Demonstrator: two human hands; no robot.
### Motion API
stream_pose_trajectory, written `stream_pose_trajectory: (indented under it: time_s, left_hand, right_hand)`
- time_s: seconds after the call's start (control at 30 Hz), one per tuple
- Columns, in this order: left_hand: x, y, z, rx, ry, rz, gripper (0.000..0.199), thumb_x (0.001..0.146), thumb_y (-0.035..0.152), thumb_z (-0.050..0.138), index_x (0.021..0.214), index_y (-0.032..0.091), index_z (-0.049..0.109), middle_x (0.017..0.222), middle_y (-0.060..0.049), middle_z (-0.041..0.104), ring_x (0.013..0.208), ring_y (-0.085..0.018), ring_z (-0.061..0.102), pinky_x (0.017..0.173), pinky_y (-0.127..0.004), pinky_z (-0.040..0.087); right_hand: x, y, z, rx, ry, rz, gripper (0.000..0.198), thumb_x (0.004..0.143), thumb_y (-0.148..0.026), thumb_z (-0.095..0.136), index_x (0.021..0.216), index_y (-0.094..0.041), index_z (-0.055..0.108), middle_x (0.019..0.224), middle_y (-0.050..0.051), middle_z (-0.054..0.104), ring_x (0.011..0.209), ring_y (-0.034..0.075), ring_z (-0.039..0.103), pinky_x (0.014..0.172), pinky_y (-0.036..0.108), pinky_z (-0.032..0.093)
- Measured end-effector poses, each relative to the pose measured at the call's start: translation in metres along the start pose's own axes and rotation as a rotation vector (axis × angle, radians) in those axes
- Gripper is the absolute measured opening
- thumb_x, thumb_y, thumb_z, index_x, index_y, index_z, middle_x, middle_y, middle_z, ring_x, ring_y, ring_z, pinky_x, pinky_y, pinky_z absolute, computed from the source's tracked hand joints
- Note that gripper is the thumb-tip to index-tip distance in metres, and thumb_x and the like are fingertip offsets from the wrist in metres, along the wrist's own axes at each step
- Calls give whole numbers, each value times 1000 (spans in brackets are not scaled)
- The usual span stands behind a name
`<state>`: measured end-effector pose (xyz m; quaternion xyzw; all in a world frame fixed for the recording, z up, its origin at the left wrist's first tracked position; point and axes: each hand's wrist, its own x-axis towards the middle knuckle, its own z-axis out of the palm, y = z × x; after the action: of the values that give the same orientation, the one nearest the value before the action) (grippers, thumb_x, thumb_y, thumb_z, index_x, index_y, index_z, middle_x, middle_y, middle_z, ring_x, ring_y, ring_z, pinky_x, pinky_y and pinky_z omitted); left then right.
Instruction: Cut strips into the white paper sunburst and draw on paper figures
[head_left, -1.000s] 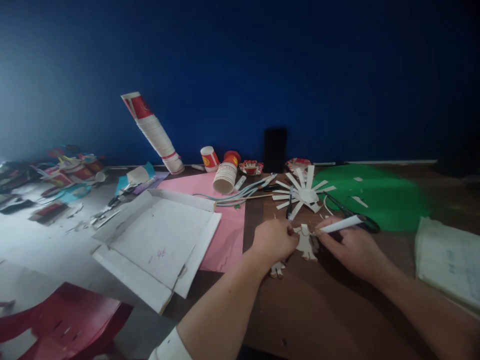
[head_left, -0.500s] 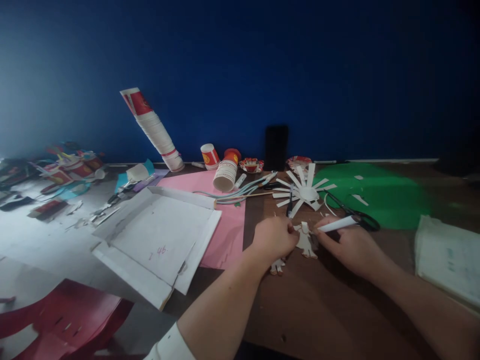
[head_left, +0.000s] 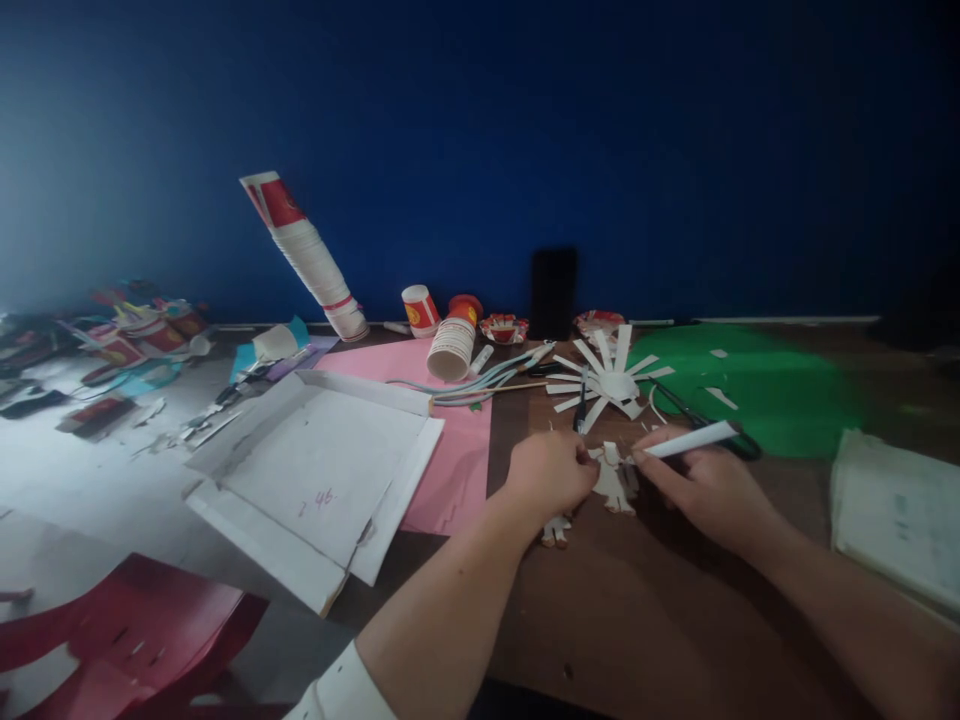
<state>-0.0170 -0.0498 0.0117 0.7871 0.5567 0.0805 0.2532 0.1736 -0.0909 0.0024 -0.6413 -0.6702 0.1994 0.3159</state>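
Observation:
Fingertips pressed together, my left hand [head_left: 551, 468] holds the left edge of a small white paper cutout figure [head_left: 615, 488] on the brown table. My right hand [head_left: 720, 495] grips a white pen [head_left: 694, 438] like a writing tool, its lower end at the figure's right side. Under my left wrist another paper cutout [head_left: 556, 532] partly shows. Just beyond my hands lies a paper cup cut into spread strips [head_left: 616, 387]. Scissors [head_left: 748, 445] with dark handles lie behind the pen, partly covered by it.
A white box lid [head_left: 330, 470] rests at left over pink paper [head_left: 457, 480]. Behind stand a leaning stack of paper cups [head_left: 315, 265], a tipped cup stack [head_left: 451, 350] and a dark phone [head_left: 553, 293]. Green paper [head_left: 780, 395] and a pad [head_left: 896, 515] lie right. A red chair [head_left: 142, 630] stands lower left.
In my right hand the pen has tilted, its upper end now farther right and slightly higher. My left hand and the paper figure stay almost in place.

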Motion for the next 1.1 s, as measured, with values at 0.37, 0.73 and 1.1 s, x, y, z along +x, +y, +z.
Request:
stream_pose_trajectory:
  time_s: [0.37,0.73,1.1]
  left_hand:
    - [1,-1,-1,4,-19,22,28,80,39,52,93,26,74,96,-6,76,95,-26,69,82,-34,53]
    - [1,-1,-2,-29,-23,13,27,78,40,54,92,27,73,96,-5,76,96,-26,69,84,-36,53]
    - [-1,0,-1,-8,5,11,25,79,37,54,90,26,73,94,-5,75,95,-25,69,83,-34,53]
  right_hand:
    - [2,9,6,-68,46,-94,20,83,-40,56,73,-26,66,71,2,73,67,24,68,67,33,52]
    - [4,12,9,-120,29,-148,21,84,-38,53,74,-26,68,76,2,76,74,25,72,73,34,53]
    - [4,10,10,-114,22,-112,22,84,-38,53,77,-25,68,80,4,77,76,25,72,74,33,54]
